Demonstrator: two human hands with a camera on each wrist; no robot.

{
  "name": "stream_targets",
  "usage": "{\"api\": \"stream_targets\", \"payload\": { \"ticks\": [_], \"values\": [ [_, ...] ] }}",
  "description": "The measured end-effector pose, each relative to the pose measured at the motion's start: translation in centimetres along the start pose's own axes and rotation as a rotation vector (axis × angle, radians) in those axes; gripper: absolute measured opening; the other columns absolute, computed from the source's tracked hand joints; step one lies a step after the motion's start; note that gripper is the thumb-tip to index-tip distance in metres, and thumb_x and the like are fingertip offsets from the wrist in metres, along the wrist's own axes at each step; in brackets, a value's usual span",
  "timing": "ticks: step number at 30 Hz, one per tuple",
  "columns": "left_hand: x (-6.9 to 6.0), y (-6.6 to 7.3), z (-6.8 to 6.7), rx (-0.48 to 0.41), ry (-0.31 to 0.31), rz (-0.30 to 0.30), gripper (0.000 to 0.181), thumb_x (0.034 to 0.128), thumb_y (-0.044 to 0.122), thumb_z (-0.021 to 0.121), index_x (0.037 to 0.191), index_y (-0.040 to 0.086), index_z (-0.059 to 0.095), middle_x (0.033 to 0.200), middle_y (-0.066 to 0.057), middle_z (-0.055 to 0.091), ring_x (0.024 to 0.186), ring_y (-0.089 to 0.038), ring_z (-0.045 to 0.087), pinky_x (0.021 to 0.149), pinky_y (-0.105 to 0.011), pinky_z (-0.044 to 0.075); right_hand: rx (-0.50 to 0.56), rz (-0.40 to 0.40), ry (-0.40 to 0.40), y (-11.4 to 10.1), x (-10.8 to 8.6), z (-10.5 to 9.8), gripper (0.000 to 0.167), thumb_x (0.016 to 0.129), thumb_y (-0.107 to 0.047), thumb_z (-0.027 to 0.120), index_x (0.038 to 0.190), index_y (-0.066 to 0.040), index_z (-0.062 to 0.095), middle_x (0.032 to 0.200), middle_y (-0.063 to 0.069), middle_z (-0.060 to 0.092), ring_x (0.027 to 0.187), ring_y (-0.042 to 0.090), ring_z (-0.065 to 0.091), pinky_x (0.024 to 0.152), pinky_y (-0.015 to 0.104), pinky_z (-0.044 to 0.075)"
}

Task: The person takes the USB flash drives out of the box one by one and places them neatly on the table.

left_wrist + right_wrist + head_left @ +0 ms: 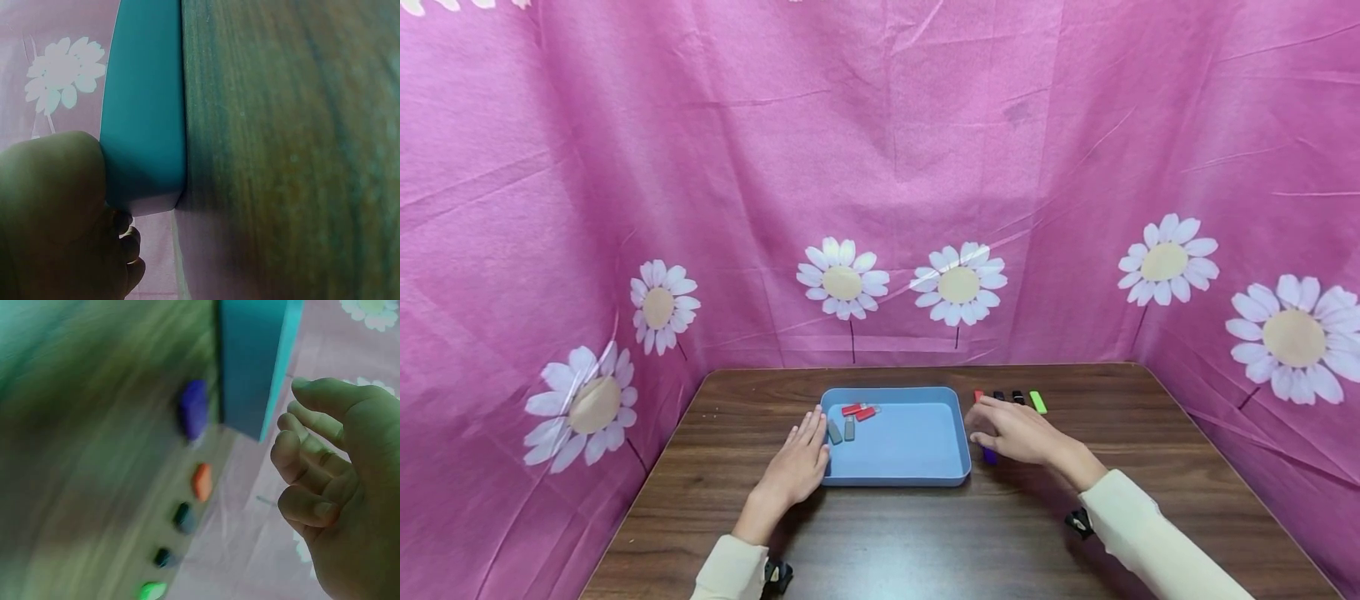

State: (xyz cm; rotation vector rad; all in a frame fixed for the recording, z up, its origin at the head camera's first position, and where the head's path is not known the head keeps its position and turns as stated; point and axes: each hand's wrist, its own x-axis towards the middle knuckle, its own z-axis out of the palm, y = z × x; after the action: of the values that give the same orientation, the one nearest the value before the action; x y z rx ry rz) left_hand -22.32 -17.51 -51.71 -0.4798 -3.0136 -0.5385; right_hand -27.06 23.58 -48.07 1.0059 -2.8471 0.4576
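Your right hand (1018,433) looks to hold nothing, its curved fingers parted from the thumb. You have five sticks about it: one deep purple stick (990,457) below the thumb, long axis and pale tip pointing away from you; past the fingers, one red stick (978,395), two black sticks (1018,397), one green stick (1038,402). Your straight-fingered left hand (796,462) touches one blue tray (910,446) bearing two bright red sticks (853,409), two grey sticks (849,429)

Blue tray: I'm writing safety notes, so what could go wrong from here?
The right hand, close to the purple stick, might knock it aside.
The left hand touches the blue tray's left side; a push could slide the tray into the purple stick, which lies near its right side.
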Motion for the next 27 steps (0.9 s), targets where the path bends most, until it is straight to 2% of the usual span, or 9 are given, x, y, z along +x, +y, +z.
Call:
{"api": "stream_targets", "payload": {
  "ticks": [5, 8, 10, 15, 18, 27],
  "values": [
    [0.0, -0.1, 0.1, 0.005, 0.004, -0.001, 0.058, 0.1138, 0.021, 0.044, 0.162, -0.009, 0.034, 0.175, -0.022, 0.026, 0.163, -0.042, 0.027, 0.132, -0.059, 0.026, 0.015, -0.028, -0.015, -1.8, 1.9, -0.4, 0.02, 0.099, -0.026, 0.076, 0.118, -0.019, 0.074, 0.11, -0.008, 0.066, 0.073, -0.001, 0.054, 0.062, 0.023, 0.048],
    [0.0, -0.1, 0.1, 0.006, 0.004, -0.002, 0.058, 0.1138, 0.021, 0.044, 0.162, -0.009, 0.034, 0.175, -0.022, 0.026, 0.162, -0.042, 0.027, 0.132, -0.059, 0.026, 0.007, -0.05, -0.034, -2.8, 3.1, -0.3, 0.022, 0.1, -0.027, 0.076, 0.12, -0.02, 0.074, 0.114, -0.009, 0.067, 0.072, -0.004, 0.053, 0.063, 0.022, 0.049],
    [0.0, 0.1, -0.1, 0.006, -0.004, -0.006, 0.057, 0.1137, 0.021, 0.043, 0.162, -0.01, 0.034, 0.175, -0.023, 0.026, 0.162, -0.043, 0.026, 0.132, -0.059, 0.026, -0.004, -0.066, -0.043, -3.4, 3.9, -0.1, 0.024, 0.1, -0.027, 0.076, 0.122, -0.018, 0.074, 0.117, -0.008, 0.068, 0.072, -0.001, 0.057, 0.066, 0.025, 0.052],
    [0.0, 0.1, -0.2, 0.01, -0.002, -0.003, 0.058, 0.1133, 0.02, 0.043, 0.162, -0.01, 0.034, 0.175, -0.024, 0.026, 0.162, -0.043, 0.027, 0.132, -0.059, 0.026, -0.01, -0.087, -0.079, -4.6, 5.8, 0.3, 0.028, 0.1, -0.029, 0.076, 0.125, -0.017, 0.073, 0.122, -0.005, 0.069, 0.089, 0.015, 0.071, 0.074, 0.031, 0.057],
    [0.0, 0.1, -0.2, 0.012, 0.001, 0.002, 0.057, 0.1127, 0.019, 0.043, 0.161, -0.011, 0.034, 0.174, -0.025, 0.026, 0.162, -0.044, 0.027, 0.132, -0.06, 0.027, -0.007, -0.099, -0.098, -5.3, 6.7, 0.5, 0.029, 0.101, -0.029, 0.075, 0.127, -0.016, 0.073, 0.123, -0.004, 0.07, 0.102, 0.021, 0.074, 0.079, 0.035, 0.06],
    [0.0, 0.1, -0.2, 0.011, 0.0, -0.006, 0.057, 0.1139, 0.021, 0.043, 0.162, -0.009, 0.034, 0.175, -0.023, 0.025, 0.163, -0.042, 0.026, 0.132, -0.059, 0.026, -0.071, -0.134, -0.133, -7.1, 10.0, 0.6, 0.03, 0.101, -0.03, 0.075, 0.128, -0.019, 0.072, 0.121, -0.004, 0.071, 0.106, 0.016, 0.073, 0.087, 0.042, 0.061]
  ]
}}
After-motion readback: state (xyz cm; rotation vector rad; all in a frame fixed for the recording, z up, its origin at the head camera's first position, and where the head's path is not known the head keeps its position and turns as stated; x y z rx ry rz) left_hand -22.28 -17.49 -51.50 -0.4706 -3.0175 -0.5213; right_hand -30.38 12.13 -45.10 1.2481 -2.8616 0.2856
